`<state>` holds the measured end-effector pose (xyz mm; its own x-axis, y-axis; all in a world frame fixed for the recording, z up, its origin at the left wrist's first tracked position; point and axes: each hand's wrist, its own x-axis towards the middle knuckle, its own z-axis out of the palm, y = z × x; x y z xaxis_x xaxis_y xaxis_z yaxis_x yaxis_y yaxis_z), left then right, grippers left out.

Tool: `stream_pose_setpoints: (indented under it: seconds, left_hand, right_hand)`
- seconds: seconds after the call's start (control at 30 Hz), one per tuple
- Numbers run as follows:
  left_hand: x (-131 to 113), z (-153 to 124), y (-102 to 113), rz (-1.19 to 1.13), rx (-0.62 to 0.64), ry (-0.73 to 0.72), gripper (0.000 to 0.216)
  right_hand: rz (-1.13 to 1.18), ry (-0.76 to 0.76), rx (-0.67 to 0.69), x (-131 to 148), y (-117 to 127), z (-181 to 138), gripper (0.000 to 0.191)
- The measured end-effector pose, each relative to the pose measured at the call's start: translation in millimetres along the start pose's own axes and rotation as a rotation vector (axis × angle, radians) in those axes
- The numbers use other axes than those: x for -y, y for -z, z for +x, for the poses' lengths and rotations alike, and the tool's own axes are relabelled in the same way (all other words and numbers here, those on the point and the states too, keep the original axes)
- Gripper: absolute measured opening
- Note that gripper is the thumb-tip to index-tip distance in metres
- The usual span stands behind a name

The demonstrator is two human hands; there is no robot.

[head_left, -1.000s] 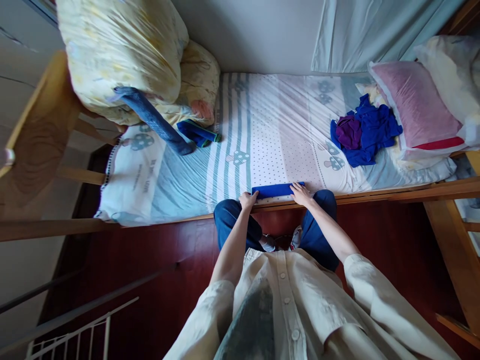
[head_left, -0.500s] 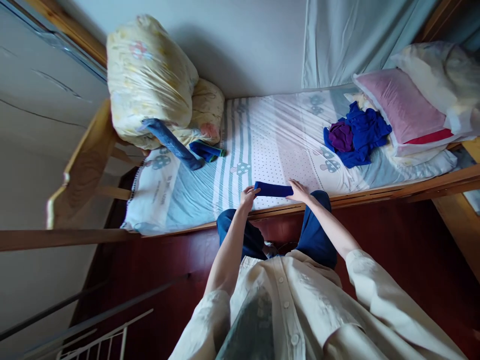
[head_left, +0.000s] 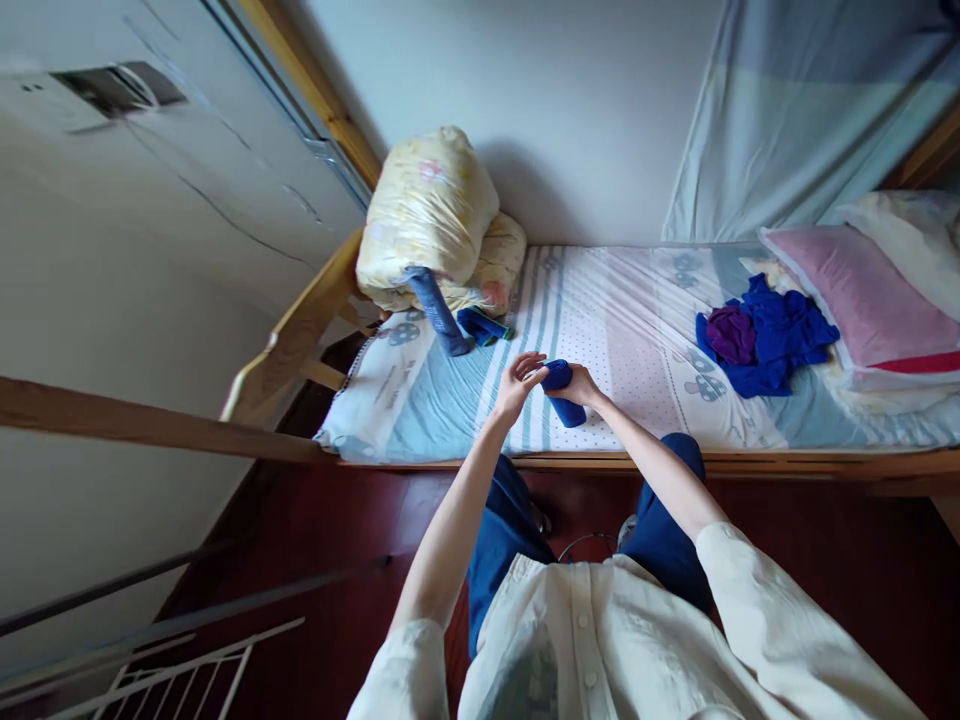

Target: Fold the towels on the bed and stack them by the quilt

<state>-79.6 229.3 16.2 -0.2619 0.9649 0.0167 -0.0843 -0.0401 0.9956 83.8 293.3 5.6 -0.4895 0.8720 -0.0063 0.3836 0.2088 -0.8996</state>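
A rolled dark blue cloth (head_left: 564, 391) is lifted above the bed's striped sheet (head_left: 637, 330). My right hand (head_left: 577, 388) grips it from the right side, fingers wrapped round it. My left hand (head_left: 520, 380) touches its upper left end, fingers curled partly round the roll. Both arms reach out from cream sleeves over the wooden bed rail (head_left: 675, 463).
A yellow bundled quilt (head_left: 431, 215) sits at the bed's left end with a rolled denim piece (head_left: 439, 310) and a small blue-green roll (head_left: 484, 326) beside it. A heap of blue and purple clothes (head_left: 761, 335) lies by a pink pillow (head_left: 862, 295). White rack bars (head_left: 187, 660) stand lower left.
The blue cloth lay flat along the bed's front edge under both hands; it has been picked up and turned on end, and my view has swung left.
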Motion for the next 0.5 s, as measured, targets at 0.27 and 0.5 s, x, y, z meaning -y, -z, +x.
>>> stream_pose_setpoints:
  seconds: [0.27,0.5]
  left_hand:
    - [51.4,16.2,127.6,-0.022,-0.106,0.049,0.086]
    - [88.4,79.2,175.6,0.269,-0.49,0.097,0.06]
  right_hand:
    - [0.124,0.006,-0.018,94.3,-88.1,93.7,0.031]
    - [0.161,0.018,-0.017,139.8,-174.5,202.9,0.034]
